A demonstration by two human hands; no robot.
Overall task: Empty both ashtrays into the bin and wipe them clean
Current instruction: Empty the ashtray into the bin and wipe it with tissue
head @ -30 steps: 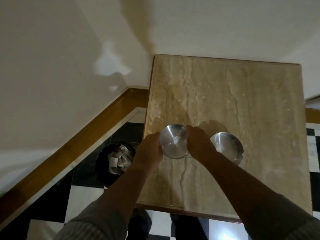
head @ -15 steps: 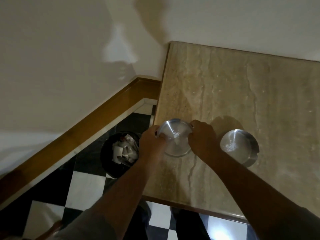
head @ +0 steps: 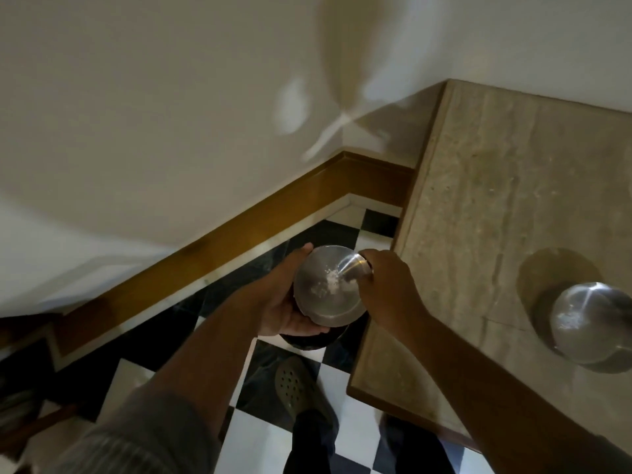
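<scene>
Ashtrays were the whole job, and at this moment we had one steel ashtray [head: 328,285] off the table, held at the centre of the frame, right above the dark bin [head: 309,340], of which only a sliver of rim showed beneath our hands. Our left hand [head: 285,302] cupped it from below and from the left, fingers curled along its underside and edge; our right hand [head: 384,292] gripped the rim on the right side, fingers closed over it. The dish sat nearly level, tipped slightly toward us, with a scatter of pale ash visible in its middle, so we judged that nothing had been tipped out yet. The second ashtray [head: 588,323] rested on the marble table [head: 496,200] at the right edge of the frame, well apart from our hands, with ash inside it too. We saw no cloth or tissue anywhere in view. By our reckoning the task was barely begun: the first dish still needed tipping, the second needed fetching and emptying, and both remained to be wiped.
</scene>
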